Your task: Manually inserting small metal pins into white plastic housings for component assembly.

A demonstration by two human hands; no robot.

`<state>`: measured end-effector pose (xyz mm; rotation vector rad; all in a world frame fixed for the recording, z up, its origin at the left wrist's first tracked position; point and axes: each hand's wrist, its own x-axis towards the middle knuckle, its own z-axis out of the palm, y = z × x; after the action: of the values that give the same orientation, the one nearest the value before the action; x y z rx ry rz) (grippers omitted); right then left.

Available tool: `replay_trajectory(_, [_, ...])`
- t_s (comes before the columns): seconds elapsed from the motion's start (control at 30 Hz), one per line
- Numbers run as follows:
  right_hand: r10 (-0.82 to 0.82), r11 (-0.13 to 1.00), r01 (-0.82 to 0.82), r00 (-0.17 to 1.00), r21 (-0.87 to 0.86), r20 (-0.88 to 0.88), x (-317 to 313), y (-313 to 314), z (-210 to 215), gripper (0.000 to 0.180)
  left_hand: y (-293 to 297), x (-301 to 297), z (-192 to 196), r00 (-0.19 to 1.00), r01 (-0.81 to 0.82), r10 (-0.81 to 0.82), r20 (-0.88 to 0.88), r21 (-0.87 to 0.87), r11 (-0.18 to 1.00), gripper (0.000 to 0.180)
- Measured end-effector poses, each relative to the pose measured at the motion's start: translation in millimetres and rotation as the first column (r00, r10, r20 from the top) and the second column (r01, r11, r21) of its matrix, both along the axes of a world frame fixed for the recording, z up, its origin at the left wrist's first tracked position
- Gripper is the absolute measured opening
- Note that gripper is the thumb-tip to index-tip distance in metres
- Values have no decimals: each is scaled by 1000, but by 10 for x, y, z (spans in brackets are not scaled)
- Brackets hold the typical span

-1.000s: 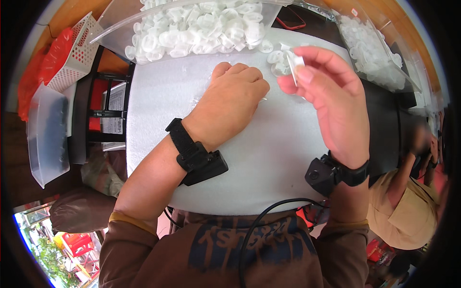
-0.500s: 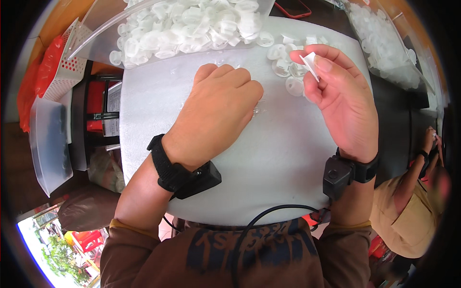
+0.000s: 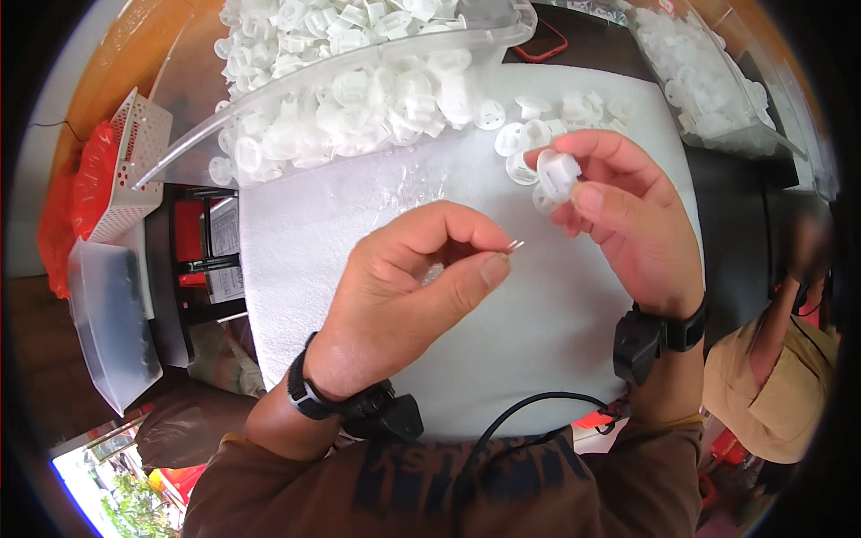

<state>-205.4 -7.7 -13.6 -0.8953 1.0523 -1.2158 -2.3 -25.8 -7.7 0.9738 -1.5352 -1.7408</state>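
Note:
Thumb and index finger of my left hand [image 3: 395, 305] are pinched on thin metal pins [image 3: 516, 245], whose tips stick out toward the right. My right hand [image 3: 641, 229] grips a small white plastic part [image 3: 560, 177] by its edge, a round disc with a raised block on it. The hands are apart, with the pins lower and left of the part. Several loose white discs [image 3: 511, 139] lie on the white foam mat [image 3: 475, 359] behind my right hand. Small shiny pins [image 3: 421, 186] are scattered on the mat beyond my left hand.
A clear plastic tub [image 3: 305, 94] heaped with white parts stands at the far side. Another filled clear tub [image 3: 717, 99] is at the far right, near a red-edged phone [image 3: 543, 45]. A white perforated basket [image 3: 143, 148] stands left. Another person [image 3: 771, 377] sits at the right.
My left hand has turned from knuckles-up over the mat and come nearer, now showing pins in its pinch. My right hand has tilted the white part, so its block shows.

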Motion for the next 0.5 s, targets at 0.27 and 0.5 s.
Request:
replay_trajectory(0.27, [100, 994, -97, 993, -42, 65, 27, 66, 30, 30, 42, -21, 16, 967, -67, 98, -237, 138, 988, 10])
replay_trajectory(0.5, [77, 996, -75, 996, -52, 40, 167, 148, 139, 36, 91, 17, 47, 966, -50, 69, -251, 85, 995, 11])
